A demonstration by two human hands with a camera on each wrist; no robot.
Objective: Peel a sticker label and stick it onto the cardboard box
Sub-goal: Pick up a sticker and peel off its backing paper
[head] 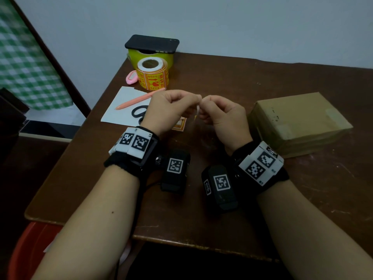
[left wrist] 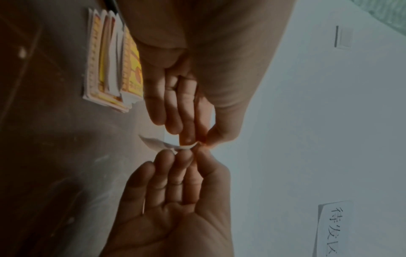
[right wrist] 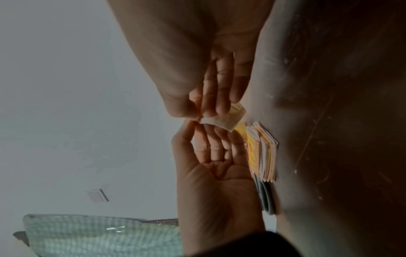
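Observation:
Both hands meet above the middle of the table and pinch one small sticker label (right wrist: 228, 118) between them. It is pale with faint orange print and curls slightly. My left hand (head: 193, 99) holds its edge between thumb and forefinger. My right hand (head: 207, 101) pinches the same edge from the other side, its other fingers loosely curled. In the left wrist view the label (left wrist: 167, 146) shows as a white sliver between the fingertips. The cardboard box (head: 298, 122) lies closed on the table to the right of my right hand, apart from it.
A stack of cut orange stickers (head: 179, 124) lies under my left hand. Behind it are a sticker roll (head: 152, 74), a phone (head: 151, 44) on a yellow roll, a pink cutter (head: 132, 77), and a pen (head: 139, 99) and scissors (head: 139, 113) on white paper.

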